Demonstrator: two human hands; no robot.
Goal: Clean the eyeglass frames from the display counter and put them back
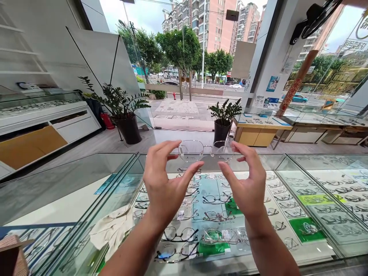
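A person's left hand (163, 180) and right hand (248, 182) hold up a pair of clear-lensed glasses (207, 146) between them, fingertips closed at the outer ends of the frame and thumbs spread below the lenses. Beneath the grip, a glass case (273, 163) shows rows of spectacles (217, 199); a cloth (113, 224) lies lower left, and beyond the hands stand two potted plants (222, 128).

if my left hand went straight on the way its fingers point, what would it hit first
Your left hand would first meet the eyeglasses it holds; beyond them, the right hand seems next, though depth is unclear.
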